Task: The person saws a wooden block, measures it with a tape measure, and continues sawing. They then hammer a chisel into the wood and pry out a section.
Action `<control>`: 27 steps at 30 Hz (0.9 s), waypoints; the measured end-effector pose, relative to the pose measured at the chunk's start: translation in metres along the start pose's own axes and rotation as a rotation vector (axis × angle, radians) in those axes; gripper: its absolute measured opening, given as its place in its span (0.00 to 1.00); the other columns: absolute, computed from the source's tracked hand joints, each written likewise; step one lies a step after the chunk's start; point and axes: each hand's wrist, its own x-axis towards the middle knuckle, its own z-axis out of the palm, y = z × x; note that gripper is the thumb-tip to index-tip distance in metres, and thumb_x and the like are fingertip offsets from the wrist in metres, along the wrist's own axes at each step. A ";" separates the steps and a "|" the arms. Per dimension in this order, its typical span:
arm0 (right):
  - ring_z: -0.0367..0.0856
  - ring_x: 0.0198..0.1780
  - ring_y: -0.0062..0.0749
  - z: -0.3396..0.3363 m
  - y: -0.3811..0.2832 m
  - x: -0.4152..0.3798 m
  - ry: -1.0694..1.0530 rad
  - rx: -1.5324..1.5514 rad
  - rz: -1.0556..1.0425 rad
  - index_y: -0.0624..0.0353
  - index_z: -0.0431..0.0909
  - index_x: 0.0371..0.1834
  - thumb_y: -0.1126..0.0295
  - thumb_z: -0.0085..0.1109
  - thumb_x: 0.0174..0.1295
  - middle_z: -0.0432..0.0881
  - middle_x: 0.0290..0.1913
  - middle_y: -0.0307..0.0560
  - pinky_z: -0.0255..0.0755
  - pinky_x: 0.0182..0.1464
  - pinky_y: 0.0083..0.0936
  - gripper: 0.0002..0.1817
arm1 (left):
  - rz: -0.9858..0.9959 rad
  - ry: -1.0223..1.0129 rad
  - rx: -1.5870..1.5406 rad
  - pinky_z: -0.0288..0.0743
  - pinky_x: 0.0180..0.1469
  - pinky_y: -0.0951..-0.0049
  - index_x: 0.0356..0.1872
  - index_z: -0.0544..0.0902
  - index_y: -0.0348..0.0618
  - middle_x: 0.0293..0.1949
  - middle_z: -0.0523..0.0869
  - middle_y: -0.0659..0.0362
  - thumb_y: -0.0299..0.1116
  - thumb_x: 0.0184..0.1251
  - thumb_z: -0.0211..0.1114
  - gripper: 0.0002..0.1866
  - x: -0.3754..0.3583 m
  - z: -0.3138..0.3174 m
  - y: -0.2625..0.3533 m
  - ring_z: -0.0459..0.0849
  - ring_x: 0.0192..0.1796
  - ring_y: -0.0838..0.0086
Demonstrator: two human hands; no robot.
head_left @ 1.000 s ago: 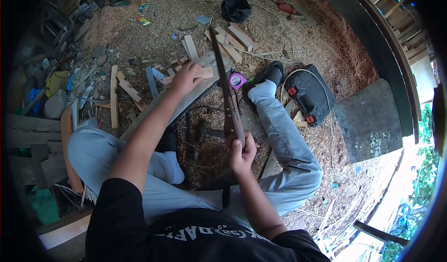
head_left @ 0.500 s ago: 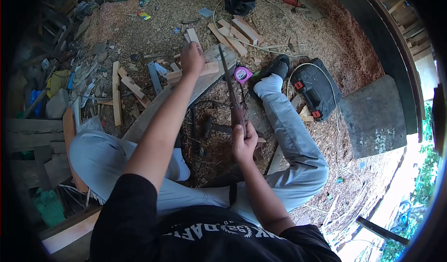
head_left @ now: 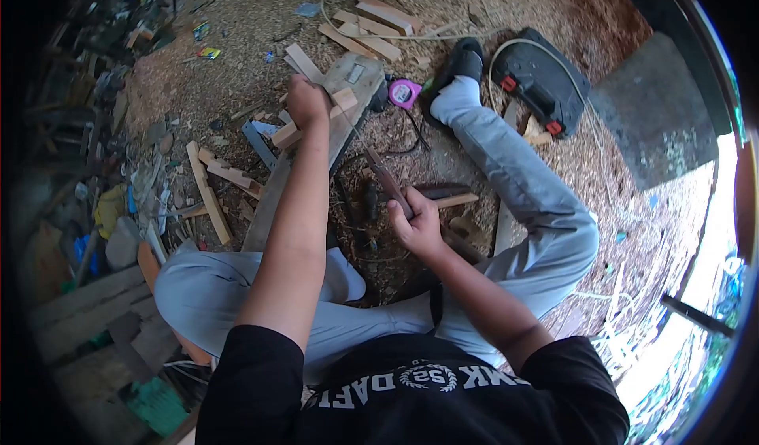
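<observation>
My right hand [head_left: 416, 222] is closed around the brown wooden handle of a long knife [head_left: 385, 175]. Its thin blade points up and left, overlapping the wood by my left hand. My left hand [head_left: 307, 103] is closed on a pale wooden strip [head_left: 303, 63], whose end sticks out beyond the fist. Beside that hand a short wooden block [head_left: 286, 136] lies crosswise over a long worn board [head_left: 348, 81]. The board runs from beside my bent leg out toward the front.
A pink tape measure [head_left: 405, 93] lies right of the board. Cut wood pieces [head_left: 371, 30] are stacked ahead, and notched pieces [head_left: 207, 196] lie at left. A black tool case [head_left: 541, 81] with a cable over it sits beyond my shoe [head_left: 460, 65]. Shavings cover the ground.
The view has shifted. The knife has swung from pointing nearly straight ahead to leaning left, its blade now across the wood near my left hand, which still grips the strip.
</observation>
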 end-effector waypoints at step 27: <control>0.92 0.34 0.46 0.005 -0.006 -0.001 -0.004 0.174 -0.081 0.61 0.67 0.80 0.63 0.62 0.75 0.90 0.41 0.61 0.81 0.41 0.36 0.33 | -0.010 -0.066 0.228 0.86 0.52 0.42 0.46 0.86 0.41 0.46 0.93 0.41 0.39 0.80 0.54 0.15 -0.001 -0.003 0.007 0.92 0.49 0.41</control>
